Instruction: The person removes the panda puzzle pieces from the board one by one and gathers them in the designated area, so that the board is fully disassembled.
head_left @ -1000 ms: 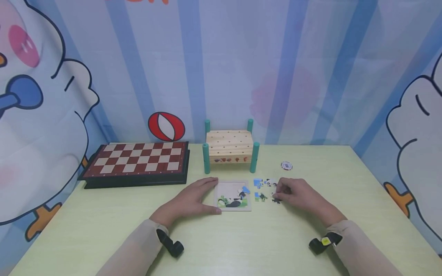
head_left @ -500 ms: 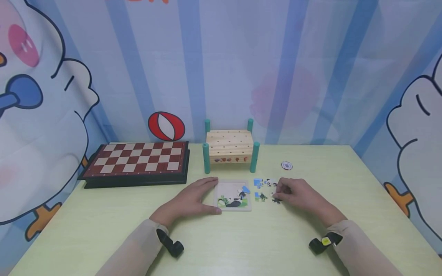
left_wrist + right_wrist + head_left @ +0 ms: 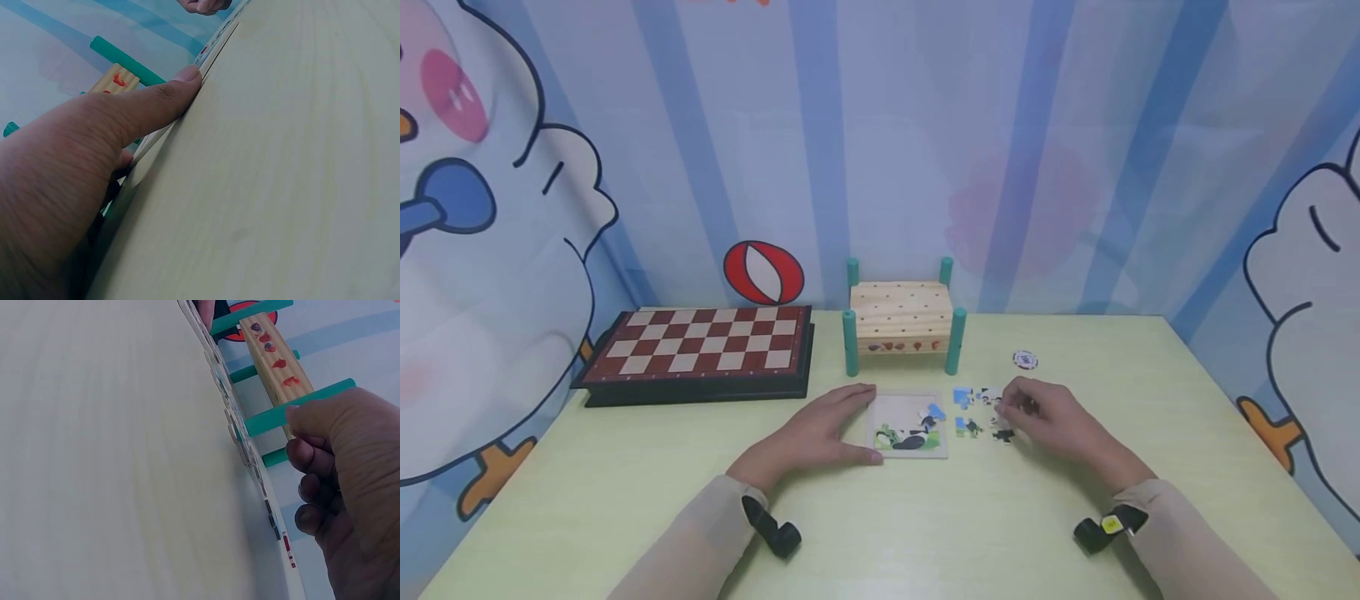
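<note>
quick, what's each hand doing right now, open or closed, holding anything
Left hand: open, fingers touching the puzzle frame.
Right hand: closed, fingers curled near the loose puzzle pieces; no piece visible in its grip.

Plain beige sleeves [image 3: 688, 543] end in slightly creased cuffs [image 3: 1138, 493]. At each sits a black strap [image 3: 757, 514] with a stubby, rounded black camera [image 3: 786, 540]; a yellow patch [image 3: 1112, 524] marks the right one.
</note>
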Demonstrator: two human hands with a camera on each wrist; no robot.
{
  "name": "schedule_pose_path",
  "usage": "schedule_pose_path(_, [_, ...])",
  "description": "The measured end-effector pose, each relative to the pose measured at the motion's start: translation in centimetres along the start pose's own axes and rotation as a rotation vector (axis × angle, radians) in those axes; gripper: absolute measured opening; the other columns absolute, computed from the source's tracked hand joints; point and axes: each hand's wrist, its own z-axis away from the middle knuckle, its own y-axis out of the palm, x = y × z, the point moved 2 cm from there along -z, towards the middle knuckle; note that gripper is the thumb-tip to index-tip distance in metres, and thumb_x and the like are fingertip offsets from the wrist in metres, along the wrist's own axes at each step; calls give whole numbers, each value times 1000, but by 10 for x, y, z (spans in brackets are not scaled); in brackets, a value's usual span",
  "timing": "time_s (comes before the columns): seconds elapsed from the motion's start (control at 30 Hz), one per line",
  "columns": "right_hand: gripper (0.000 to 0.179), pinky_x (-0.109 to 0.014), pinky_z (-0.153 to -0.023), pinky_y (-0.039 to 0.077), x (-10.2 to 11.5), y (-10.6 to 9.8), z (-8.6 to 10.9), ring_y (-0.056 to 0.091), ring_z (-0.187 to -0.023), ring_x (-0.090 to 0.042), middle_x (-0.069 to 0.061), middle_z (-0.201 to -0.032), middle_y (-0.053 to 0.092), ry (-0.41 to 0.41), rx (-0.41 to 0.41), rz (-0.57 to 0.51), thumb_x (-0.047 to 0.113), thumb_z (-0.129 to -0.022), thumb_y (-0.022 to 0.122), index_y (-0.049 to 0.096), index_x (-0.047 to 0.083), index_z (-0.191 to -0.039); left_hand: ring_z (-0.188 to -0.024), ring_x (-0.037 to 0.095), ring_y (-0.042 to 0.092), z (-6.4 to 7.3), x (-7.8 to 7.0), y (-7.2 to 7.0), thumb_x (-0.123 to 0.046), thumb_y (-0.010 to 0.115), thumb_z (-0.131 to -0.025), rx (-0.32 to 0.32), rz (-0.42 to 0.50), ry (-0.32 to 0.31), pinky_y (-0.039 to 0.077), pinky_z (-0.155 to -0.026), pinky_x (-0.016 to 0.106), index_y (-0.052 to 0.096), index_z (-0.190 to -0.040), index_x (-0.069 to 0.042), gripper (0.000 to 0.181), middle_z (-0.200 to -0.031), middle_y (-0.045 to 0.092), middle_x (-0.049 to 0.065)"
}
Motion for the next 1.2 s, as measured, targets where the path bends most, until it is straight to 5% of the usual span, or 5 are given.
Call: schedule_pose_path(1.2, [7, -25, -62, 51, 12, 15, -8, 56, -71, -9, 11, -85, 64, -106, -3, -38, 23, -98, 68, 67, 18, -94, -149, 15, 25, -2, 2, 0, -76, 68, -76, 4, 15, -5, 26, -120, 44, 35, -158, -22, 104, -162, 31, -8])
